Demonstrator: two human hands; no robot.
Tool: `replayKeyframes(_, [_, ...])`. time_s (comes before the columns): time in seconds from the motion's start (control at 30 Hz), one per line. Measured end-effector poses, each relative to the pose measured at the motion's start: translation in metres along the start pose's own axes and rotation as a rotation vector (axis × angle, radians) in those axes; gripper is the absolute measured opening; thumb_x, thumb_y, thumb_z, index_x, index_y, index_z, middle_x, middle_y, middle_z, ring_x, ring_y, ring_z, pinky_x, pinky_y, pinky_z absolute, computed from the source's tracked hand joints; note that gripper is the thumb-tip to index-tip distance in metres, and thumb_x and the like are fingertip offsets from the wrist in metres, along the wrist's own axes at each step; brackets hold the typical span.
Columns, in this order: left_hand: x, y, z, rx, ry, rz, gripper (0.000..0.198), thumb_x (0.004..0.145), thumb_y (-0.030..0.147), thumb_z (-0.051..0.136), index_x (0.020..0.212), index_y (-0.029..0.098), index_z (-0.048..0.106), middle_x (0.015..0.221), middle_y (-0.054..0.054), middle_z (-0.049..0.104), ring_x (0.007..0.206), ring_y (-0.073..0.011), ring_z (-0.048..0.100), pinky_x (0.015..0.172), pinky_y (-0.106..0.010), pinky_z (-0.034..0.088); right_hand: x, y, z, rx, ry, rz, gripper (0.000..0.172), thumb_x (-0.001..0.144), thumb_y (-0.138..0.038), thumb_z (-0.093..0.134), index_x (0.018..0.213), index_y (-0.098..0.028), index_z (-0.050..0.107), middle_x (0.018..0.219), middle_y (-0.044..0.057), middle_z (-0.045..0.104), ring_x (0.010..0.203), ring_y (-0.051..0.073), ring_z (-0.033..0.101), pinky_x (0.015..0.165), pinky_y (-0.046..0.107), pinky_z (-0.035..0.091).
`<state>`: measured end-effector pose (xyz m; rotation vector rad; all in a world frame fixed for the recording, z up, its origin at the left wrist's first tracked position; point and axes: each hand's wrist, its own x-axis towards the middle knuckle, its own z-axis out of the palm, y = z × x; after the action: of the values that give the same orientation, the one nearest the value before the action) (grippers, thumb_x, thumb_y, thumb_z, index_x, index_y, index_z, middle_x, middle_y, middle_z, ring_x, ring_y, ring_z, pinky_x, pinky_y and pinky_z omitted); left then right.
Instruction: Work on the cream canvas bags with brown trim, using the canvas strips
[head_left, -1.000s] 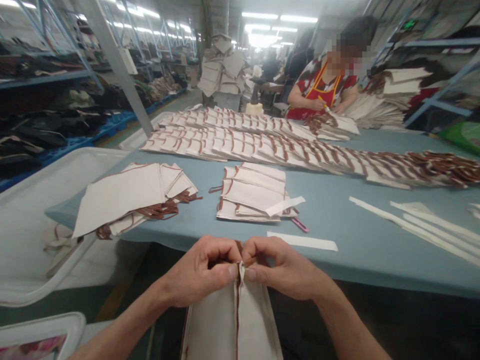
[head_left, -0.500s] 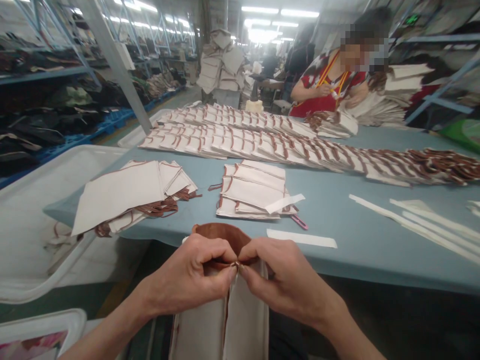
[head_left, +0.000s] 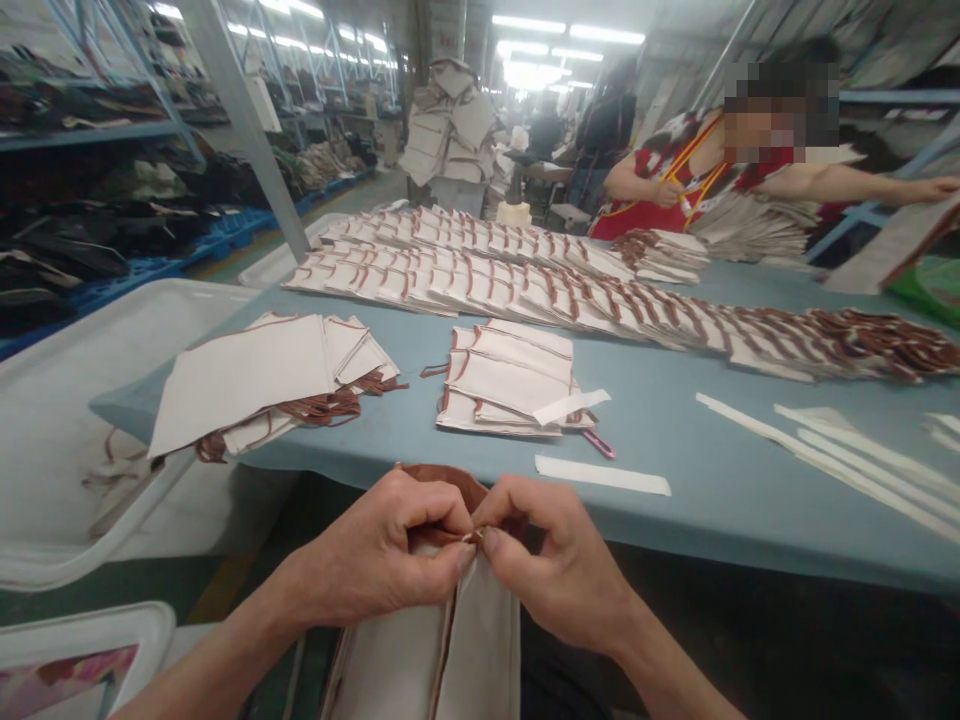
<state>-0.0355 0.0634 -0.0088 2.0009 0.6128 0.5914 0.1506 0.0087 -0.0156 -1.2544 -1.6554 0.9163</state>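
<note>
Below the table's front edge I hold a cream bag piece (head_left: 480, 640) with a brown inner face (head_left: 442, 474) showing at its top and a dark seam down its middle. My left hand (head_left: 416, 540) pinches the top edge just left of that seam. Thumb and forefinger of my right hand (head_left: 551, 560) are closed on the same edge, right beside the left fingertips. The small spot between the fingertips is mostly hidden.
A blue-green table (head_left: 420, 450) carries a left stack of cream pieces (head_left: 247, 375), a middle stack (head_left: 514, 375), paper strips (head_left: 604, 474), a pink tool (head_left: 598, 443) and long rows of pieces (head_left: 480, 285). A white bin (head_left: 172, 300) stands left. A co-worker (head_left: 690, 180) is across the table.
My fingertips remain at the seam, with a small gap opened between them; the bag piece leans slightly left. Across the table, the co-worker has stretched an arm out to the right, holding a cream piece.
</note>
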Motion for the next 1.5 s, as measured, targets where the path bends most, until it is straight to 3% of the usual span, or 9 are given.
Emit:
replayKeyframes(0.2, [-0.007, -0.005, 0.005, 0.075, 0.055, 0.015, 0.020, 0.076, 0.010, 0.051, 0.059, 0.018, 0.043, 0.055, 0.010, 0.030, 0.050, -0.0049, 0.026, 0.047, -0.019, 0.019, 0.003, -0.003, 0.002, 0.172, -0.135, 0.223, 0.010, 0.075, -0.024, 0.053, 0.066, -0.020, 0.053, 0.059, -0.004, 0.050, 0.054, 0.010, 0.042, 0.050, 0.022, 0.033])
replayKeyframes(0.33, [-0.007, -0.007, 0.002, 0.155, 0.074, -0.024, 0.016, 0.072, 0.009, 0.048, 0.058, 0.018, 0.043, 0.054, 0.009, 0.031, 0.050, -0.0056, 0.029, 0.048, -0.020, 0.021, 0.005, -0.007, -0.004, -0.068, -0.181, 0.125, 0.008, 0.077, -0.016, 0.057, 0.070, -0.018, 0.060, 0.060, -0.004, 0.055, 0.055, 0.010, 0.044, 0.052, 0.022, 0.031])
replayKeyframes(0.47, [-0.008, -0.004, -0.005, 0.289, 0.080, -0.058, 0.011, 0.070, 0.009, 0.051, 0.065, 0.018, 0.051, 0.058, 0.008, 0.045, 0.054, -0.0075, 0.039, 0.053, -0.021, 0.026, 0.007, -0.009, -0.006, -0.262, -0.202, 0.001, 0.010, 0.079, -0.012, 0.060, 0.072, -0.018, 0.062, 0.064, -0.003, 0.063, 0.058, 0.011, 0.051, 0.057, 0.024, 0.032])
replayKeyframes(0.7, [-0.008, 0.004, -0.009, 0.371, 0.101, -0.034, 0.015, 0.073, 0.008, 0.049, 0.066, 0.020, 0.043, 0.059, 0.008, 0.044, 0.054, -0.0085, 0.038, 0.053, -0.023, 0.024, 0.013, -0.016, -0.006, -0.317, -0.155, -0.051, 0.008, 0.073, -0.014, 0.062, 0.079, -0.019, 0.064, 0.075, 0.001, 0.070, 0.069, 0.017, 0.061, 0.065, 0.027, 0.036])
replayKeyframes(0.8, [-0.004, 0.005, -0.008, 0.283, 0.128, 0.003, 0.016, 0.077, 0.008, 0.049, 0.067, 0.020, 0.042, 0.061, 0.008, 0.044, 0.054, -0.0078, 0.037, 0.052, -0.021, 0.026, 0.016, -0.019, -0.008, -0.345, -0.137, -0.045, 0.004, 0.073, -0.017, 0.062, 0.074, -0.020, 0.061, 0.071, 0.000, 0.066, 0.066, 0.016, 0.056, 0.062, 0.028, 0.032])
replayKeyframes(1.0, [0.001, 0.006, -0.010, 0.186, 0.004, 0.007, 0.015, 0.088, 0.007, 0.052, 0.080, 0.018, 0.058, 0.068, 0.008, 0.057, 0.059, -0.0069, 0.050, 0.056, -0.017, 0.035, 0.014, -0.009, -0.016, -0.215, -0.201, 0.014, 0.010, 0.076, -0.019, 0.061, 0.072, -0.020, 0.052, 0.064, -0.006, 0.051, 0.060, 0.011, 0.045, 0.059, 0.025, 0.029])
replayKeyframes(1.17, [0.001, 0.006, -0.006, 0.203, -0.014, 0.077, 0.018, 0.085, 0.002, 0.051, 0.082, 0.018, 0.057, 0.070, 0.008, 0.057, 0.058, -0.0056, 0.048, 0.055, -0.017, 0.033, 0.010, 0.003, -0.016, -0.074, -0.233, 0.042, 0.010, 0.076, -0.019, 0.057, 0.071, -0.021, 0.049, 0.064, -0.007, 0.046, 0.060, 0.011, 0.041, 0.058, 0.025, 0.028])
replayKeyframes(1.3, [0.005, 0.010, -0.003, 0.261, -0.067, 0.123, 0.019, 0.081, 0.000, 0.049, 0.076, 0.018, 0.054, 0.064, 0.009, 0.047, 0.053, -0.0054, 0.039, 0.051, -0.019, 0.026, 0.008, 0.010, -0.015, 0.023, -0.256, -0.001, 0.015, 0.071, -0.014, 0.053, 0.067, -0.022, 0.041, 0.067, -0.007, 0.040, 0.063, 0.011, 0.037, 0.059, 0.025, 0.028])
replayKeyframes(1.5, [0.014, 0.013, -0.011, -0.003, -0.160, -0.167, 0.018, 0.089, 0.014, 0.053, 0.072, 0.019, 0.048, 0.064, 0.008, 0.044, 0.055, -0.0075, 0.037, 0.051, -0.018, 0.031, 0.008, 0.010, -0.014, 0.116, -0.255, 0.024, 0.027, 0.076, -0.026, 0.063, 0.065, -0.022, 0.039, 0.065, -0.007, 0.038, 0.060, 0.010, 0.035, 0.056, 0.025, 0.026])
